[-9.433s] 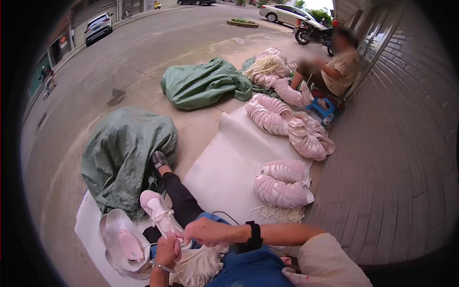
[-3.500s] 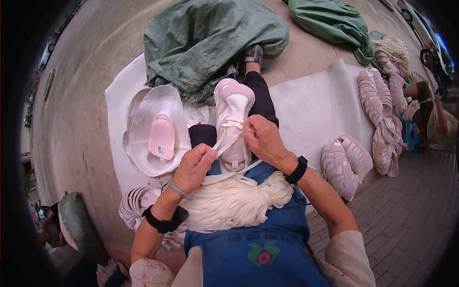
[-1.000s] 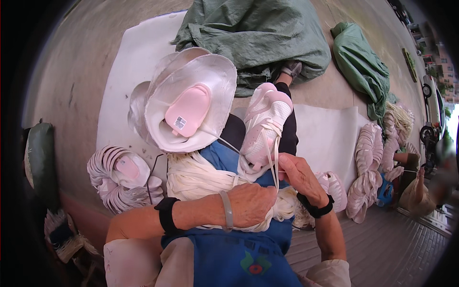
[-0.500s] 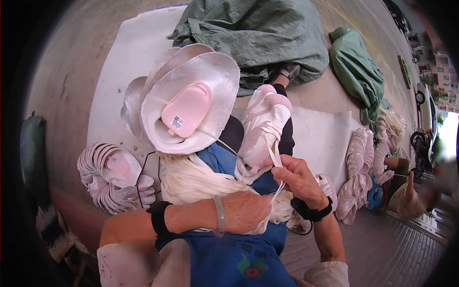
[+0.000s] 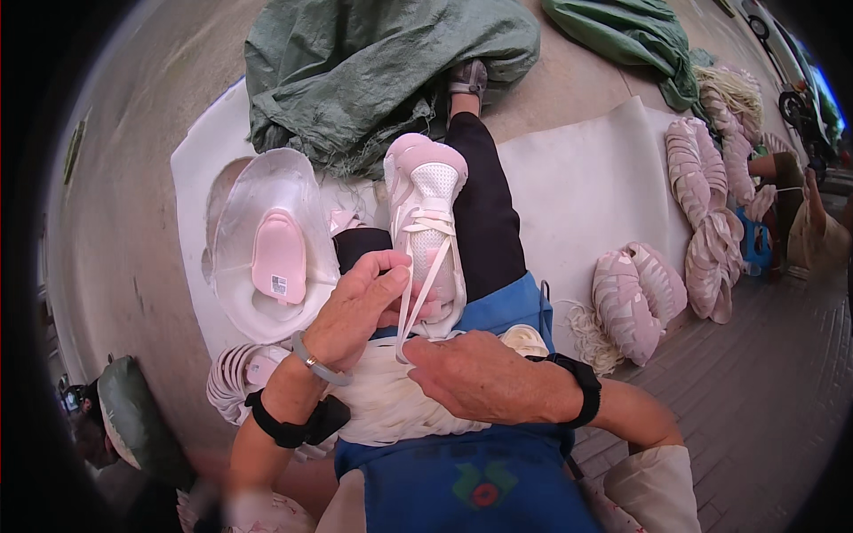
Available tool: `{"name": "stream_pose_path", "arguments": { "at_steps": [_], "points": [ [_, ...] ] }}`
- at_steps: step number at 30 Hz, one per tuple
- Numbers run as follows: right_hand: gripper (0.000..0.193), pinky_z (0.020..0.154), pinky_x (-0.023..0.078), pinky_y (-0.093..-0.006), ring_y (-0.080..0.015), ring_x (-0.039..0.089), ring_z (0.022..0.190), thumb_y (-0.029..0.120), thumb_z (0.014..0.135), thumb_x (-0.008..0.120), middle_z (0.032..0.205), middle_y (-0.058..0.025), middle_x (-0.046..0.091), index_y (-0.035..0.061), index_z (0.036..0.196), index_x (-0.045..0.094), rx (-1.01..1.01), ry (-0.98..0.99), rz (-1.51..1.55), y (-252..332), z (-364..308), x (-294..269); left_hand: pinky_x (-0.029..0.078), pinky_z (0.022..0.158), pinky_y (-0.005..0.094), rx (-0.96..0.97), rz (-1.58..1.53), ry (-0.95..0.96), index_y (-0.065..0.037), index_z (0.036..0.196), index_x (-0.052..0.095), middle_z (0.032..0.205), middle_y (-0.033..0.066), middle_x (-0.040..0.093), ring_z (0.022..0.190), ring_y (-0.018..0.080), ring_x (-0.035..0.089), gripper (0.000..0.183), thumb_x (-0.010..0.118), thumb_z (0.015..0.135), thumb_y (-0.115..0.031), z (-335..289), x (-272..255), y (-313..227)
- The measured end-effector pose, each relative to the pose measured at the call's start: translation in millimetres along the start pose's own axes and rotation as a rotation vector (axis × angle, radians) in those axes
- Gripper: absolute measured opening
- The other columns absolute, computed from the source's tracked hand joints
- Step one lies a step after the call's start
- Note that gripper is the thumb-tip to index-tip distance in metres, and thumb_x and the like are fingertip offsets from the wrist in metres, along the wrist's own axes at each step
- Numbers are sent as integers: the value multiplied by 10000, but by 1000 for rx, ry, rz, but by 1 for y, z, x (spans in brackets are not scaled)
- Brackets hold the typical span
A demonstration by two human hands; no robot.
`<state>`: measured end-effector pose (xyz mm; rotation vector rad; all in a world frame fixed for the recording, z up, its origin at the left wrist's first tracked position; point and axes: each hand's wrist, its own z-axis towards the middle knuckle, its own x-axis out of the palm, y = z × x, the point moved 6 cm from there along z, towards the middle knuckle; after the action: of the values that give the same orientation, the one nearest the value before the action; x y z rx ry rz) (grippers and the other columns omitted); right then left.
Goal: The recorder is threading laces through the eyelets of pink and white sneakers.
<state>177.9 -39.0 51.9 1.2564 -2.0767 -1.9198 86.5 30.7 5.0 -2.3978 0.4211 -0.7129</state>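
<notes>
A pink and white shoe upper (image 5: 434,191) lies lengthwise over my lap, toe pointing away from me. White shoelace (image 5: 421,300) crosses its upper eyelets, and loose lengths run down toward me. At the shoe's left side, my left hand (image 5: 355,302) is closed, thumb and fingers pinching the lace; some fingertips are hidden behind it. Lower and to the right, my right hand (image 5: 489,377) is closed on the lower part of the same lace. Beneath both hands, a thick bundle of white laces (image 5: 400,404) spreads across my blue apron (image 5: 418,462).
To the left, a white shell-like holder (image 5: 306,191) carries a pink insole-shaped piece (image 5: 279,253). Stacked pink and white uppers (image 5: 244,382) sit below it, with more uppers (image 5: 626,306) on the right. Green sacks (image 5: 382,80) lie ahead. A person (image 5: 813,231) sits far right.
My left hand has gone from the lap up to the shoe's left side. My right hand has come down from the shoe, drawing lace toward me. The view has shifted too.
</notes>
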Motion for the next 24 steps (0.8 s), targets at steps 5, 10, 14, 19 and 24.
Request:
{"name": "stream_pose_path", "arguments": {
  "at_steps": [5,10,14,19,24],
  "points": [
    [195,505,471,-430,-351,625,615,10,735,559,713,-173,584,-38,883,442,-169,-18,-5,15,-3,5,536,640,276,-3,-49,-39,-17,1211,398,848,101,613,646,148,608,365,555,924,-179,6,9,5],
    [205,572,479,-411,-315,612,715,89,801,580,781,-155,569,-35,929,478,-223,-77,3,15,-13,0,470,441,224,-47,40,-88,-5,1154,418,732,53,558,478,77,476,341,573,917,-195,7,2,6],
    [231,660,474,-374,-263,561,811,168,838,605,844,-111,538,2,973,518,-246,-161,-166,6,-34,-14,392,334,193,27,34,-237,-4,1126,446,691,49,564,376,69,417,311,572,917,-196,-3,-6,6],
    [225,721,442,-396,-269,568,869,93,783,602,865,-110,558,4,984,553,-115,-251,-84,-34,-41,-57,337,298,174,-14,29,-227,10,1126,465,696,67,603,343,65,424,326,575,918,-215,-13,-3,16],
    [326,814,414,-383,-253,573,860,65,720,629,940,-111,564,51,1037,557,-274,-582,-332,-49,-5,-65,352,301,166,-16,168,-164,-16,1066,518,675,66,608,333,59,422,249,567,928,-218,-12,19,15]
  ]
}}
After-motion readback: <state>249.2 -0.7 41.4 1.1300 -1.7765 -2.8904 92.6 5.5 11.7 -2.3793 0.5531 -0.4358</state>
